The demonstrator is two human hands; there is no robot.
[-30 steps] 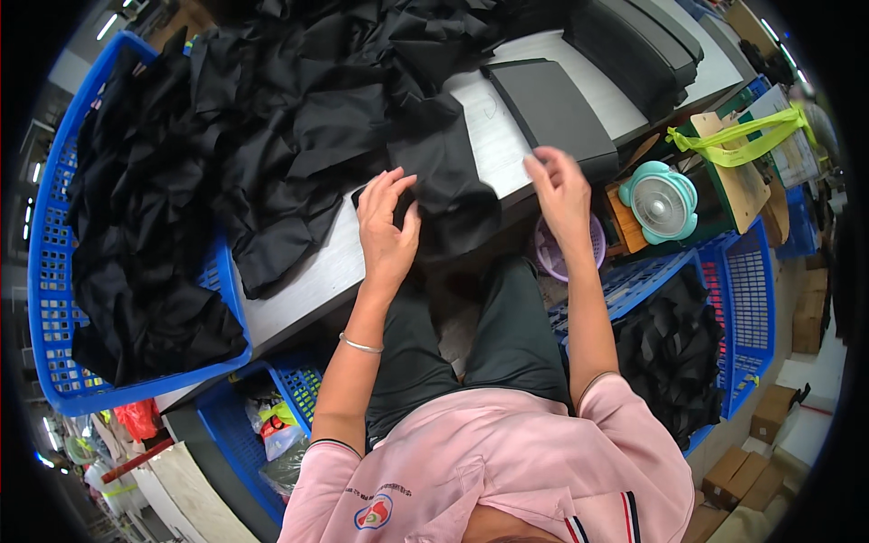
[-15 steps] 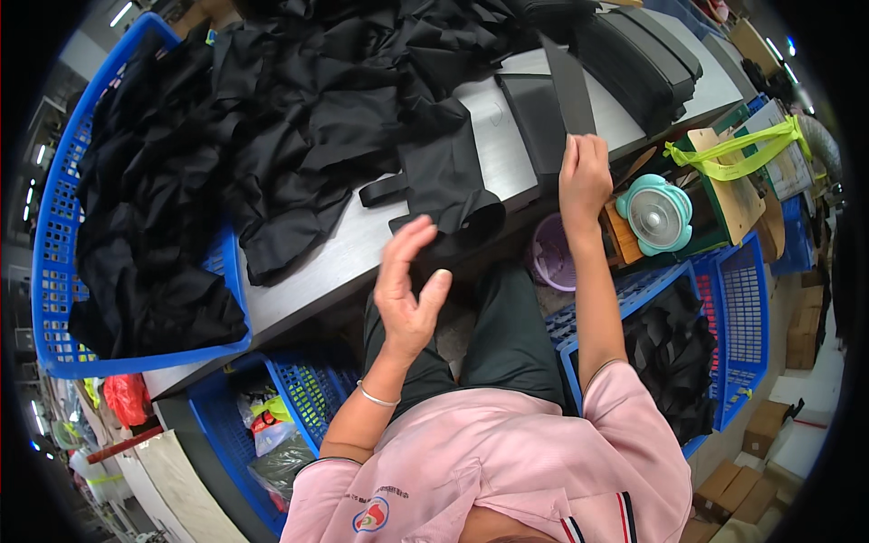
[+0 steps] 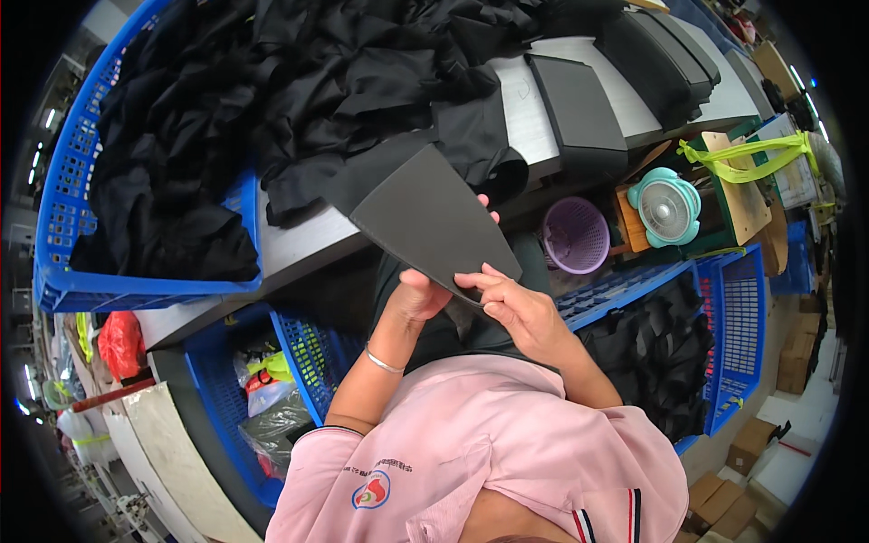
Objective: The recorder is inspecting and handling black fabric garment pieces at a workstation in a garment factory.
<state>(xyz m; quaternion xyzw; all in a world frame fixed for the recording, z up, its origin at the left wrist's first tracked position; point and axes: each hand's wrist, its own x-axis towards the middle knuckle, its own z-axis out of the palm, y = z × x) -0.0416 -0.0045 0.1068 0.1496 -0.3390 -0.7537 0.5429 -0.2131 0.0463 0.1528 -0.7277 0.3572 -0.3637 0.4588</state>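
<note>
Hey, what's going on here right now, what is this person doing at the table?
A person in a pink shirt holds a flat dark grey board up over their lap with both hands: the left hand grips its lower edge and the right hand pinches the near corner. Ahead, a pile of black garments spreads over the grey table and into a blue crate. A purple basket and a small teal fan sit to the right.

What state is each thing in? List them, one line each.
Flat dark grey fabric panel: lifted off the table, held in both hands.
Left hand: gripping the panel's lower edge.
Right hand: pinching the panel's corner.
Blue plastic crate: full of black cloth.
Purple basket: upright.
</note>
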